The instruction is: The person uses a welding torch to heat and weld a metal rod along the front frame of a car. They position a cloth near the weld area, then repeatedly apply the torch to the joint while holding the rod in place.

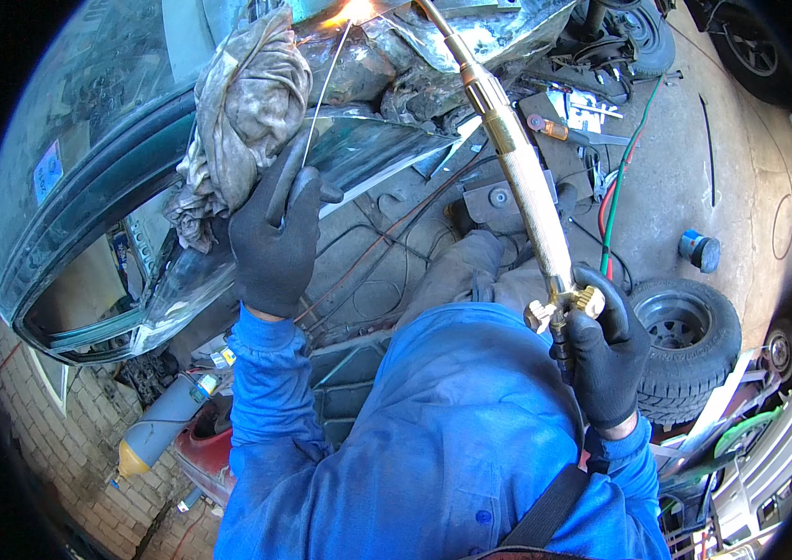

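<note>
My right hand [609, 350], in a black glove, is wrapped round the valve end of a brass gas torch [528, 182]. The torch's thin bent neck runs up toward the top edge, where its tip leaves the picture. In my left hand [275, 247], also gloved in black, a thin filler rod [327, 89] is pinched between the fingers. The rod's far end meets a bright orange glow [356, 13] on the car's metal panel. A crumpled grey rag [251, 103] drapes over the car body [65, 247], just beyond my left hand.
A loose wheel [680, 350] lies at the right, near a blue can [699, 250]. Green and red hoses [622, 187] cross the floor. An orange-handled tool [550, 128] lies among parts. At lower left lies a grey gas cylinder [163, 420] with a yellow end.
</note>
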Demonstrator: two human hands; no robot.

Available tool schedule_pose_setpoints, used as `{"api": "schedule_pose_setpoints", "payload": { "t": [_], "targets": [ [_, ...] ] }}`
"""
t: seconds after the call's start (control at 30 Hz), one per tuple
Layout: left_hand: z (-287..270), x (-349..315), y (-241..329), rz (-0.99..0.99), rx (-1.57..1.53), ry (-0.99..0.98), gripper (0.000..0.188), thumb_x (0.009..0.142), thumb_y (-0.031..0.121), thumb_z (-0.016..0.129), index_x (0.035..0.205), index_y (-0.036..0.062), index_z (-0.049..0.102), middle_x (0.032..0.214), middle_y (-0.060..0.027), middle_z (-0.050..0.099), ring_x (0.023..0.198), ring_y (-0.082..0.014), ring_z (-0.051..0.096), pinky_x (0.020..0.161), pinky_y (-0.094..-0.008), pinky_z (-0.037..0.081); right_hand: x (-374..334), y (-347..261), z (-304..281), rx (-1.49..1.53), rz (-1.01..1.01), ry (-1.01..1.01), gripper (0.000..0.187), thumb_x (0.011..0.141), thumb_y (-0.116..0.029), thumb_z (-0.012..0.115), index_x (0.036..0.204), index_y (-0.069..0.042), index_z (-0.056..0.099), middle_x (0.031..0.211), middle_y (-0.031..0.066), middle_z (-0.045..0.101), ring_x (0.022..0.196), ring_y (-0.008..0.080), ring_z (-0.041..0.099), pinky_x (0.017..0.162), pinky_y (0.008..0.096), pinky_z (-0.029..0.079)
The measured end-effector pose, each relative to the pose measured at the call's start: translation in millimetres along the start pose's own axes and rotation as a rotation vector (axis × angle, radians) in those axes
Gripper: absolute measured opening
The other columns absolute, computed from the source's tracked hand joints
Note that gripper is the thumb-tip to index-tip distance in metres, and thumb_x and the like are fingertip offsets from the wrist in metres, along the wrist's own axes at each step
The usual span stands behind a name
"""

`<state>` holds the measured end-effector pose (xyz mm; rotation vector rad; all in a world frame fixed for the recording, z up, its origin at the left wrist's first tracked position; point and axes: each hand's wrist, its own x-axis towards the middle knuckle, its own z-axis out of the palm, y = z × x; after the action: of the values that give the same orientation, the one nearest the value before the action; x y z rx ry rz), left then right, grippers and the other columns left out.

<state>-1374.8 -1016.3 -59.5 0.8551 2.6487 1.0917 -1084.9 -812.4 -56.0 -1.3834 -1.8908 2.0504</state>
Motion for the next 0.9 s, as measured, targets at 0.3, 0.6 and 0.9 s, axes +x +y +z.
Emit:
{"api": "schedule_pose_setpoints", "payload": {
  "t": [0.3, 0.6, 0.9],
  "targets": [
    [-1.7, 0.2, -0.9, 0.013, 0.03, -0.016, 0.042, 0.107, 0.01, 0.064, 0.149, 0.0049, 0.066, 0.087, -0.0053, 0.077, 0.063, -0.0029, 0.05, 0.061, -0.0246, 0.045, 0.2, -1.6, -0.1, 0.009, -0.004, -0.008, 0.045, 0.096, -0.004, 0.069, 0.14, 0.005, 0.066, 0.129, 0.0145, 0.073, 0.114, 0.0188, 0.07, 0.103, 0.0353, 0.055],
    [-1.3, -0.2, -4.2, 0.024, 0.052, -0.007, 0.04, 0.107, 0.01, 0.064, 0.146, 0.0017, 0.067, 0.089, -0.0075, 0.078, 0.064, -0.004, 0.052, 0.062, -0.0261, 0.046, 0.3, -2.9, -0.2, 0.039, 0.008, -0.02, 0.046, 0.096, -0.002, 0.068, 0.141, 0.006, 0.065, 0.13, 0.0141, 0.072, 0.113, 0.0176, 0.069, 0.102, 0.0346, 0.055],
    [-2.2, -1.0, -5.8, -0.019, 0.037, -0.013, 0.04, 0.106, 0.009, 0.065, 0.145, 0.0013, 0.067, 0.091, -0.0063, 0.076, 0.067, -0.0047, 0.056, 0.064, -0.0261, 0.049, 0.0, -3.6, -0.7, -0.002, -0.023, -0.018, 0.046, 0.096, -0.003, 0.07, 0.141, 0.003, 0.066, 0.127, 0.0139, 0.074, 0.11, 0.017, 0.07, 0.099, 0.0337, 0.056]
  ]
}}
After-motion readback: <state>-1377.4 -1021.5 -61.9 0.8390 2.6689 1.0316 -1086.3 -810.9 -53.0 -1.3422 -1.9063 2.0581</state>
